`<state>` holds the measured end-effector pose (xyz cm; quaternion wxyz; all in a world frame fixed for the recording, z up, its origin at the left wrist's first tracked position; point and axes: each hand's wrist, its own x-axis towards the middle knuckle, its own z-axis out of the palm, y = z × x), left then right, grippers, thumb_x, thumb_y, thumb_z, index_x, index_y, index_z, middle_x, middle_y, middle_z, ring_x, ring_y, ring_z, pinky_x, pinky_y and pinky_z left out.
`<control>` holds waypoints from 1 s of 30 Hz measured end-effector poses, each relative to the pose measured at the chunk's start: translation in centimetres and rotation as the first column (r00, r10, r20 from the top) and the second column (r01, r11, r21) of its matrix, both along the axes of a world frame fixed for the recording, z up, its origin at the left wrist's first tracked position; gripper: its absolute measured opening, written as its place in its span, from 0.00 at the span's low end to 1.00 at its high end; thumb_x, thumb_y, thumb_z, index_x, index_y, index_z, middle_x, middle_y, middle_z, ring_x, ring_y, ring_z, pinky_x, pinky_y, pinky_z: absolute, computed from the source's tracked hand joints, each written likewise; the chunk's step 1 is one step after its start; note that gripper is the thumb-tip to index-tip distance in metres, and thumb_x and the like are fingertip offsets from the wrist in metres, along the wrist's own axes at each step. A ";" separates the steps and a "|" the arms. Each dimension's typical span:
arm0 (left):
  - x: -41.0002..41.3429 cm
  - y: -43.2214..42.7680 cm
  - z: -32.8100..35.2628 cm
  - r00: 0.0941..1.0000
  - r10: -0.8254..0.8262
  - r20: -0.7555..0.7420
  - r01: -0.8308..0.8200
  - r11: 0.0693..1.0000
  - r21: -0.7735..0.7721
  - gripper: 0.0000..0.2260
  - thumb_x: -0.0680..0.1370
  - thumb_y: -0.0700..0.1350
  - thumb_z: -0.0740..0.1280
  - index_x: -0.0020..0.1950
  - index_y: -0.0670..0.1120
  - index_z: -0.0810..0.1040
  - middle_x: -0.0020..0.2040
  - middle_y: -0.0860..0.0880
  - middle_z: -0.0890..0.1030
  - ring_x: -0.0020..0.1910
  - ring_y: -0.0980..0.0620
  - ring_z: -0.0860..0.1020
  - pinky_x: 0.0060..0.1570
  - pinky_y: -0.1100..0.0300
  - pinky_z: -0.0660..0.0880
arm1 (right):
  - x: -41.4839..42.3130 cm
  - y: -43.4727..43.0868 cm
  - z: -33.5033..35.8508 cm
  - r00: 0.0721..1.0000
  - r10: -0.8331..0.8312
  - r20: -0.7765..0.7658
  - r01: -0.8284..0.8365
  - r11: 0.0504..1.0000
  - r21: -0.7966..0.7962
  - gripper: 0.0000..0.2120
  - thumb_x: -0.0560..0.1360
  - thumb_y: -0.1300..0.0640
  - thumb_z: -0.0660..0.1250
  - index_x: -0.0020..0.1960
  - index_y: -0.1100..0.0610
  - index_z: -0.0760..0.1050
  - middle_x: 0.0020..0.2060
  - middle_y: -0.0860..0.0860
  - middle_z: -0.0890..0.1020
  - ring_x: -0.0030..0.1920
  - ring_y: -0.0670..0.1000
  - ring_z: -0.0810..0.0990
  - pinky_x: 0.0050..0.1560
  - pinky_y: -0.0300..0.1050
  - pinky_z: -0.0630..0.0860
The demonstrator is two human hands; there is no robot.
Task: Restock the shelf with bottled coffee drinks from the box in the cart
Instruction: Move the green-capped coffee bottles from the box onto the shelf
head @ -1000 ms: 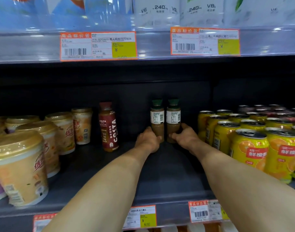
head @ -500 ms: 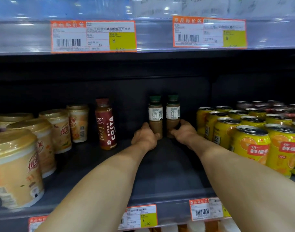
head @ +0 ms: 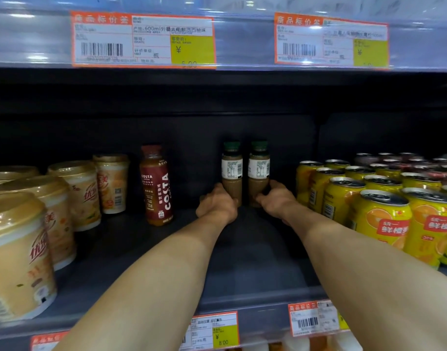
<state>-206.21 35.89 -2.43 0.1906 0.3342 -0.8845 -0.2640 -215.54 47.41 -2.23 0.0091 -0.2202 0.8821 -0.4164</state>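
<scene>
— Why are both bottles so far back?

— My guess is that the back row gets filled first, so later bottles can line up in front. The left hand [head: 217,205] is wrapped round the base of the left coffee bottle [head: 231,173], and the right hand [head: 275,198] grips the base of the right coffee bottle [head: 258,173]. Both bottles stand upright, side by side with a thin gap between them, near the rear wall of the shelf [head: 255,262].

— Held low for a reason?

— Likely. Gripping at the bottom lets each one be pushed back without tipping. The barcode labels face forward, so they may want turning.

— Anything crowding them?

— To the right, a block of yellow orange-drink cans [head: 384,216] sits just beside the right forearm; a careless elbow could knock the front ones. To the left, a lone Costa bottle [head: 156,184] stands apart, then the milk-tea cups [head: 73,193] beyond it. The lane in front of the bottles is bare.

— And the box and cart?

— Not in view.
</scene>
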 end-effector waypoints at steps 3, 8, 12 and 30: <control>0.1 -0.1 -0.1 1.000 -0.001 0.009 0.001 1.000 0.005 0.25 0.80 0.56 0.67 0.73 0.48 0.65 0.70 0.43 0.74 0.70 0.41 0.70 0.64 0.48 0.72 | 0.1 0.0 -0.1 1.000 -0.007 0.003 0.007 1.000 0.015 0.31 0.78 0.52 0.68 0.77 0.58 0.62 0.71 0.58 0.72 0.71 0.59 0.71 0.69 0.48 0.69; 0.7 0.1 0.0 1.000 0.005 -0.023 -0.004 0.998 0.067 0.32 0.78 0.56 0.69 0.75 0.44 0.62 0.72 0.41 0.72 0.72 0.40 0.70 0.67 0.50 0.71 | 0.9 0.4 0.0 0.999 -0.030 0.024 0.029 0.999 0.028 0.32 0.74 0.53 0.73 0.73 0.59 0.66 0.67 0.58 0.75 0.67 0.59 0.74 0.66 0.50 0.73; 2.0 0.7 0.0 0.997 0.014 -0.073 -0.006 0.995 0.104 0.30 0.77 0.54 0.71 0.72 0.41 0.66 0.70 0.41 0.74 0.69 0.40 0.72 0.66 0.51 0.72 | 2.1 0.7 0.3 0.996 -0.054 0.068 0.053 0.998 0.026 0.33 0.73 0.53 0.74 0.73 0.60 0.65 0.66 0.59 0.75 0.66 0.59 0.74 0.64 0.50 0.74; 16.5 10.7 2.4 0.944 -0.330 -0.016 0.309 0.899 -0.310 0.22 0.79 0.49 0.66 0.72 0.48 0.71 0.67 0.48 0.77 0.67 0.47 0.70 0.67 0.53 0.69 | 16.6 10.2 2.5 0.990 0.084 -0.111 -0.085 0.996 -0.001 0.24 0.75 0.56 0.69 0.70 0.55 0.72 0.62 0.56 0.80 0.63 0.58 0.78 0.63 0.50 0.75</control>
